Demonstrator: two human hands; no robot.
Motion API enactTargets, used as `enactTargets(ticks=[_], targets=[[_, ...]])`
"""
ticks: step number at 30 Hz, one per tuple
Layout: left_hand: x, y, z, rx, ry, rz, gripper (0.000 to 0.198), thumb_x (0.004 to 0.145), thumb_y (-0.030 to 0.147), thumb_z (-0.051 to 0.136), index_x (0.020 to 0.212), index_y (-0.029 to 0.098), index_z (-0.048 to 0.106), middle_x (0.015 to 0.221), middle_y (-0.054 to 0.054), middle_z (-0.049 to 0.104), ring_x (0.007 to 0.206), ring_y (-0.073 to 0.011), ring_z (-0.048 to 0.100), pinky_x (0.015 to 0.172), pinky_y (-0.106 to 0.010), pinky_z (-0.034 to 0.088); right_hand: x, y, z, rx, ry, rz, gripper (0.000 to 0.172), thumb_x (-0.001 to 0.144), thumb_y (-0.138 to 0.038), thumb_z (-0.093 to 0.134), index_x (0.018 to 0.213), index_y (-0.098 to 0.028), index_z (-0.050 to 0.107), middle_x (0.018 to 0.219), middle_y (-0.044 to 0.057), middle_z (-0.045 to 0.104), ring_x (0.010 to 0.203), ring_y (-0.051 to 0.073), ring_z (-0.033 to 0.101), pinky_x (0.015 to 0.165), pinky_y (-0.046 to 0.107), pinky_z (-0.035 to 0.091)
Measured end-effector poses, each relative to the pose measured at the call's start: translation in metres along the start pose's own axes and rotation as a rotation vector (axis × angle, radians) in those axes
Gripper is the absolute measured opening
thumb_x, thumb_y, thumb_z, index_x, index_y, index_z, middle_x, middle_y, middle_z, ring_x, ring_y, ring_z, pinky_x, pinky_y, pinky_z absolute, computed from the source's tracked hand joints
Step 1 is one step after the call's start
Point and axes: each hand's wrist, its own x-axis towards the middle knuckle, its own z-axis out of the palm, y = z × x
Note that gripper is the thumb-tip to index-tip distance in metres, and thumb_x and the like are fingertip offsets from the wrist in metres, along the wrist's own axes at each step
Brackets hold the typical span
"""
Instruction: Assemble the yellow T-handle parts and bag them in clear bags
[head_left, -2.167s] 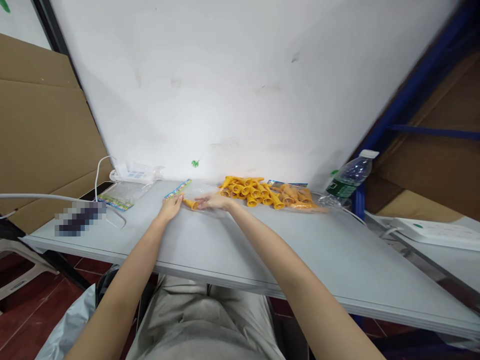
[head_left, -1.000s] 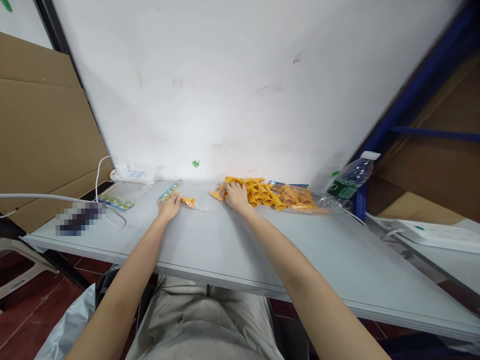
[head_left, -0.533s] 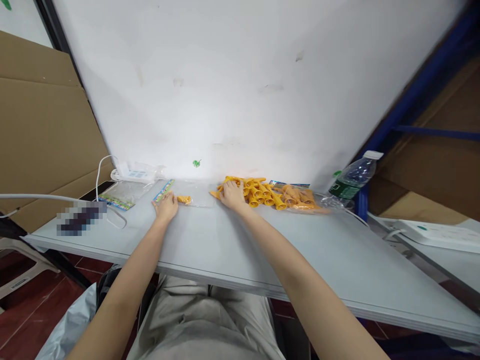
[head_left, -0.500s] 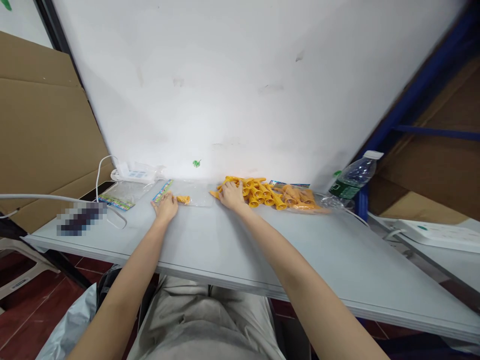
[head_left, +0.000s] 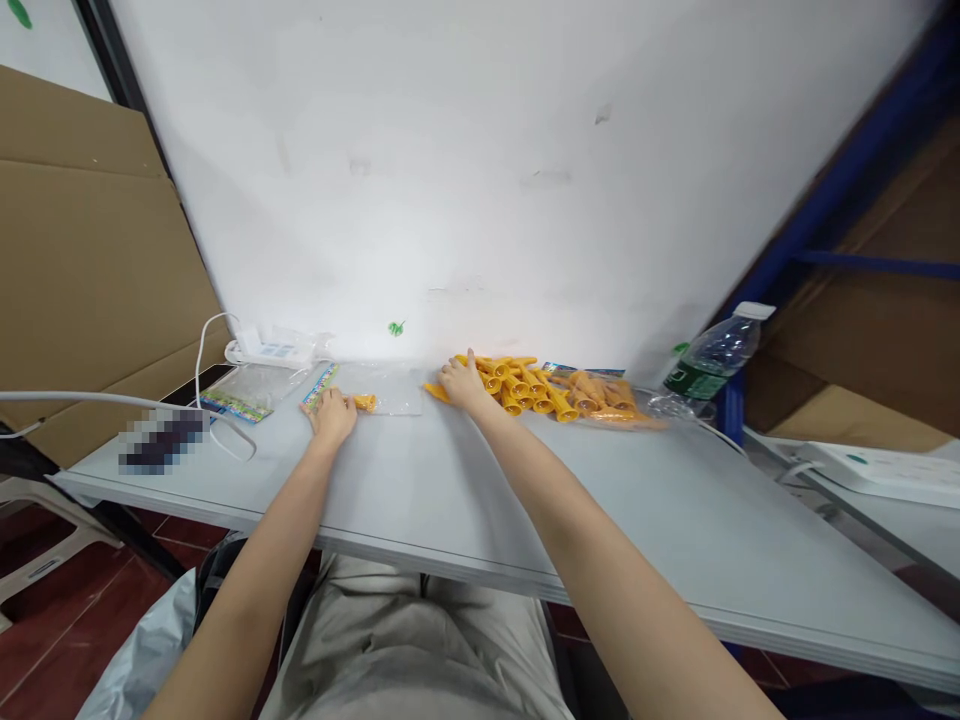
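My left hand (head_left: 331, 415) rests at the header-card end of a clear plastic bag (head_left: 401, 392), its fingers curled on the bag. Just right of those fingers lies a yellow flared plastic piece (head_left: 365, 402), at or in the bag; which one I cannot tell. My right hand (head_left: 461, 383) is over the left end of a pile of yellow plastic horn-shaped pieces (head_left: 517, 385), thumb raised apart from the fingers. One yellow piece (head_left: 435, 392) pokes out left of that hand. The undersides of the right fingers are hidden.
A filled bag of the same pieces (head_left: 607, 395) lies right of the pile, near a plastic bottle (head_left: 709, 355). At the left are another clear bag (head_left: 259, 385), a white power strip (head_left: 270, 352), cables and a blurred-out dark object (head_left: 165, 440). A white wall (head_left: 480, 200) stands behind.
The yellow piece by my left hand has turned and now shows its flared end to the right. My right hand has shifted slightly, its thumb now lifted up.
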Motion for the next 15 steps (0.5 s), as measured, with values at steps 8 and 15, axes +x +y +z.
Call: enactTargets(ticks=[8, 15], targets=[[0.004, -0.003, 0.006, 0.039, 0.022, 0.070, 0.034, 0.093, 0.029, 0.032, 0.109, 0.014, 0.058, 0.128, -0.018, 0.057, 0.126, -0.0304, 0.052, 0.116, -0.056, 0.019, -0.012, 0.007, -0.045, 0.173, 0.226, 0.128, 0.033, 0.099, -0.023, 0.034, 0.112, -0.017, 0.064, 0.109, 0.014, 0.068, 0.100, 0.024, 0.061, 0.105, 0.049, 0.026], [0.008, -0.002, 0.006, 0.036, -0.028, 0.144, 0.027, 0.092, 0.024, 0.039, 0.101, 0.014, 0.062, 0.113, -0.015, 0.065, 0.113, -0.0256, 0.060, 0.105, -0.041, 0.039, -0.031, 0.013, -0.083, 0.400, -0.387, 0.086, 0.012, 0.078, -0.029, 0.068, 0.083, -0.018, 0.072, 0.073, 0.005, 0.068, 0.066, 0.018, 0.062, 0.062, 0.027, 0.040]])
